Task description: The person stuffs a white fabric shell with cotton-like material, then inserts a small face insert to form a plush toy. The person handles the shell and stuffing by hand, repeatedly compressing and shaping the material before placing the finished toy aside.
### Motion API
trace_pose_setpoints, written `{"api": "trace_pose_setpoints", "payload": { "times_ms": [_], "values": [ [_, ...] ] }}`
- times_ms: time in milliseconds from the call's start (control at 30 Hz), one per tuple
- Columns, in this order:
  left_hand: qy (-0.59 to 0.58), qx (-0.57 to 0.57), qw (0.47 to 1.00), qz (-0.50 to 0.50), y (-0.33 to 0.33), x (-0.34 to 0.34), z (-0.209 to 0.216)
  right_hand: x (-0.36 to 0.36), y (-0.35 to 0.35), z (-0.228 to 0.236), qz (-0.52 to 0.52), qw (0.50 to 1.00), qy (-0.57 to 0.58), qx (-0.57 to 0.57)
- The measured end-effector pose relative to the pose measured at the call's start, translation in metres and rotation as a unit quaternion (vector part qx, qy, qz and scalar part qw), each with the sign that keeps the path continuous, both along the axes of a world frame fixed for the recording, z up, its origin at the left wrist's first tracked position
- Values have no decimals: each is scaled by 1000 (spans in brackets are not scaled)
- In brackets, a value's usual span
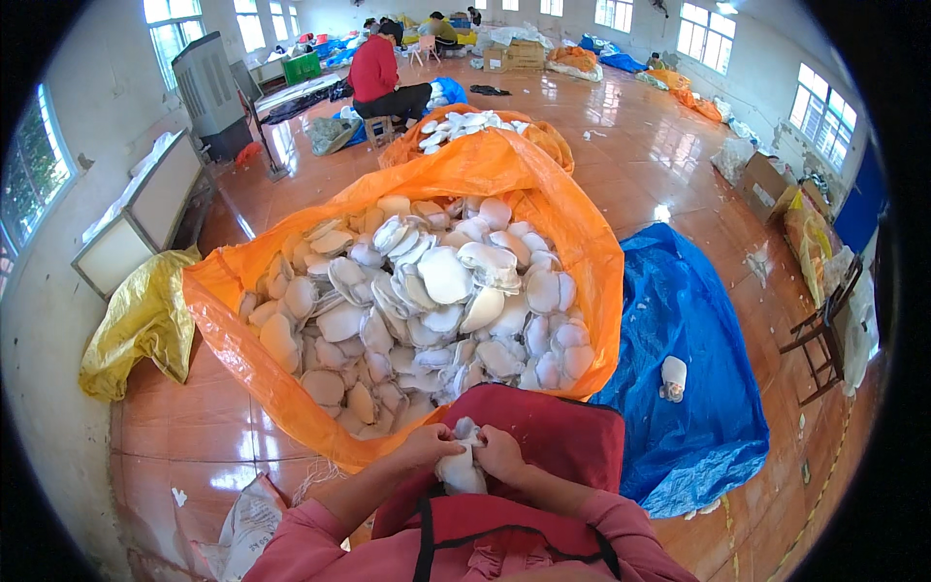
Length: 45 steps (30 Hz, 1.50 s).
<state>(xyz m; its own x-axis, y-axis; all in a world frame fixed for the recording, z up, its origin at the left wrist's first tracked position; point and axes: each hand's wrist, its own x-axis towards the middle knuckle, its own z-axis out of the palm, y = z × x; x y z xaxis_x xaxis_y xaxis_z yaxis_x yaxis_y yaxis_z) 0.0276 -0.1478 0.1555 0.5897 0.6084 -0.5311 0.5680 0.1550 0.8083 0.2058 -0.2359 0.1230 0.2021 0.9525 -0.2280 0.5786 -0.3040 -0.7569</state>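
Note:
Over my lap, both hands pinch a small white and grey plush piece (460, 473). My left hand (433, 445) is closed on its left edge, near the top. The fingers of my right hand (499, 453) grip the same piece from the other side, close to the left fingertips. Just beyond my knees lies a wide-open orange sack (582, 218), filled with a heap of flat, rounded white and grey plush pieces (446, 276). One white plush piece (673, 376) rests alone on a blue sheet (689, 436) to my right.
Dark red cloth (572, 427) covers my lap. A yellow sack (145, 315) lies left, a wooden chair (824, 335) stands right. Ahead, a person in red (376, 73) sits by another orange sack (543, 141). Cardboard boxes (761, 184) line the right wall.

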Motion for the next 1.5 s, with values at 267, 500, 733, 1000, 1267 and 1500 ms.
{"api": "trace_pose_setpoints", "payload": {
  "times_ms": [267,500,733,1000,1267,1500],
  "values": [
    [-20,177,984,-5,-18,8,-2,-9,-3,-14,-56,996,-20,61],
    [43,305,949,-63,-34,16,20,-12,-10,-23,-62,993,19,97],
    [-6,331,943,-17,-40,-4,6,24,-17,-15,104,967,217,79],
    [49,296,953,-37,-46,-7,2,53,-17,-22,203,901,374,-84],
    [-68,377,924,-16,-49,-16,-23,30,3,-20,250,932,259,-39],
    [-99,389,916,5,-52,-20,-33,32,0,-6,242,930,274,-46]
  ]
}}
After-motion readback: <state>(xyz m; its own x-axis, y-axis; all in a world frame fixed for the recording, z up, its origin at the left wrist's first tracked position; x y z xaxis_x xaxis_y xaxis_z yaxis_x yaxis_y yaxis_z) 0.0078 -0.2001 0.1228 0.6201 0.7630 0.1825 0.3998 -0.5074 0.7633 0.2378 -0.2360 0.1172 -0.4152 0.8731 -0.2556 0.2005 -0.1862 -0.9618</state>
